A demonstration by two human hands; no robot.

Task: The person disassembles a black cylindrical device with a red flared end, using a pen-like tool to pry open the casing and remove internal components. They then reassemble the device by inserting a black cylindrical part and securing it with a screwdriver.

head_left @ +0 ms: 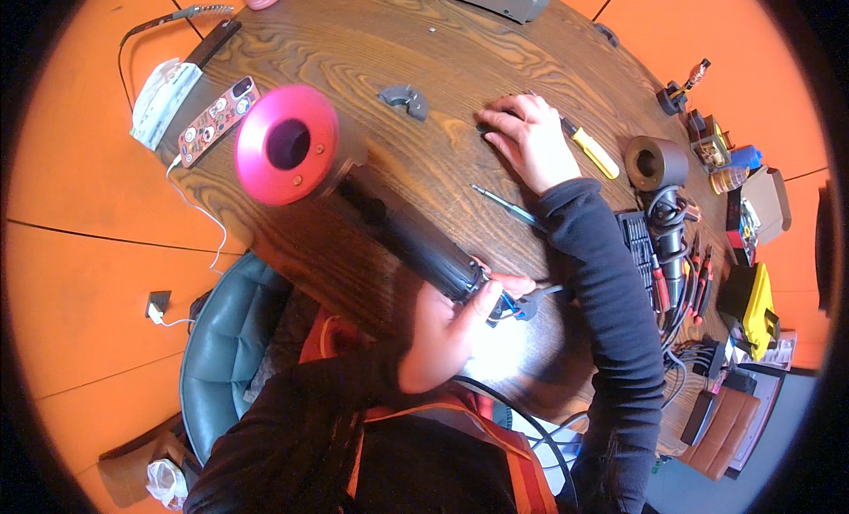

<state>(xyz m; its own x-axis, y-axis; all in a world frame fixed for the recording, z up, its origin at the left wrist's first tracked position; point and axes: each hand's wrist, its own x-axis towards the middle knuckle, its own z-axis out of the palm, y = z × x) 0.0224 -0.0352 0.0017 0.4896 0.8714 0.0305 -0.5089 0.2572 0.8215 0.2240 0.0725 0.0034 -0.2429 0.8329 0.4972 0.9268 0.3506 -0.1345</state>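
Observation:
My left hand (pixel 451 328) holds a disassembled hair dryer (pixel 402 240) by the lower end of its black handle, where small parts and blue wires are exposed. Its pink head (pixel 265 164) is raised toward the left. My right hand (pixel 526 142) rests on the table with bent fingers around a small dark item I cannot make out. Beside it lie a yellow-handled screwdriver (pixel 600 156) and a slim metal screwdriver (pixel 513 209). A curved dark plastic piece (pixel 402 100) sits left of that hand.
The wooden table (pixel 354 36) holds a decorated phone (pixel 212 125), a white packet (pixel 164 103), another hair dryer (pixel 656 160), a bit case (pixel 632 257), red screwdrivers (pixel 703 288), cables and a yellow box (pixel 747 306). A teal chair (pixel 217 346) stands at the left.

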